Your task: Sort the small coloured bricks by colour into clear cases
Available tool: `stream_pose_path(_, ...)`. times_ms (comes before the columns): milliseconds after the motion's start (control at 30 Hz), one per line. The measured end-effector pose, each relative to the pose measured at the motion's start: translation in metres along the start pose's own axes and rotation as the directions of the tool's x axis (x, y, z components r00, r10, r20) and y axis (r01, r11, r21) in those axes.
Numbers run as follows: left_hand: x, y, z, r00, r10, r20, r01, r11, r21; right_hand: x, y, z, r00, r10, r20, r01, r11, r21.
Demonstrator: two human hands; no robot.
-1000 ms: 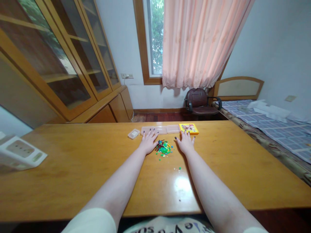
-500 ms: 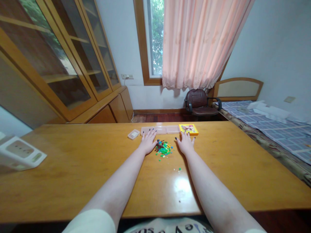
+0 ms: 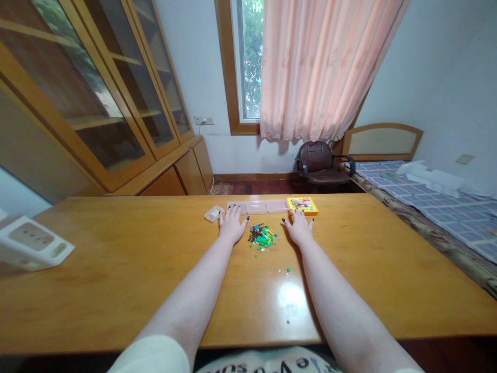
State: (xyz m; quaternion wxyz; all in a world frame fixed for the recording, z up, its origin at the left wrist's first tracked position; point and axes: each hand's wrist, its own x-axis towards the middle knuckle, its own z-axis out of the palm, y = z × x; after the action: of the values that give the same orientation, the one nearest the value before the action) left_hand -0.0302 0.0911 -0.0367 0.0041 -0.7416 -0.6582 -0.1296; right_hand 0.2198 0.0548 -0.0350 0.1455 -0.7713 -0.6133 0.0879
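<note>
Left hand (image 3: pixel 232 227) and right hand (image 3: pixel 298 230) lie flat and wide, holding nothing, on the surface (image 3: pixel 116 259) on either side of the tiny bricks (image 3: pixel 262 236), too small to tell apart.

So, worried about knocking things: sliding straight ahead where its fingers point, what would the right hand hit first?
Probably the yellow box, just beyond the fingertips of the right hand; the gap is unclear.
</note>
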Motion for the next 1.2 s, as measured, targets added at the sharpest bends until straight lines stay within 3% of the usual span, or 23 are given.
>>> stream_pose_path(133, -0.004, 0.0, -0.003, 0.998, -0.005, -0.061, 0.007, 1.0, 0.023, 0.001, 0.002, 0.002, 1.0, -0.01, -0.002, 0.01, 1.0, 0.009)
stream_pose_path(267, -0.012, -0.009, -0.011, 0.951, -0.19, -0.243, 0.21, 0.976, 0.059, 0.001, 0.001, 0.004, 1.0, -0.007, -0.015, 0.008, 1.0, 0.026)
stream_pose_path(333, -0.014, -0.017, -0.013, 0.933, -0.267, -0.243, 0.29, 0.954, 0.068, 0.002, 0.001, 0.005, 1.0, -0.007, -0.023, 0.008, 1.0, 0.025)
stream_pose_path(400, -0.012, -0.028, -0.014, 0.941, -0.299, -0.161, 0.315, 0.945, 0.084, 0.002, 0.001, 0.006, 0.999, -0.003, -0.033, 0.004, 1.0, 0.027)
stream_pose_path(533, -0.003, -0.056, -0.016, 0.966, -0.248, 0.072, 0.241, 0.966, 0.093, 0.004, 0.004, 0.01, 0.999, -0.012, -0.05, 0.014, 0.998, 0.053)
stream_pose_path(633, 0.002, -0.078, -0.017, 0.978, -0.146, 0.149, 0.142, 0.989, 0.036, 0.006, 0.006, 0.013, 0.998, -0.025, -0.066, 0.029, 0.998, 0.063)
stream_pose_path(767, 0.004, -0.092, -0.015, 0.991, -0.074, 0.115, 0.084, 0.993, -0.079, 0.007, 0.008, 0.012, 0.997, -0.021, -0.07, 0.028, 0.995, 0.1)
stream_pose_path(1067, 0.008, -0.086, -0.011, 0.995, -0.075, 0.061, 0.081, 0.992, -0.1, 0.007, 0.009, 0.01, 0.998, -0.013, -0.062, 0.022, 0.988, 0.15)
stream_pose_path(1133, 0.007, -0.08, -0.017, 0.996, -0.085, -0.003, 0.085, 0.991, -0.105, 0.007, 0.009, 0.011, 0.997, -0.013, -0.07, 0.024, 0.987, 0.16)
stream_pose_path(1200, 0.004, -0.068, -0.024, 0.996, -0.023, -0.09, 0.011, 0.991, -0.135, 0.008, 0.008, 0.012, 0.996, -0.012, -0.084, 0.027, 0.984, 0.179)
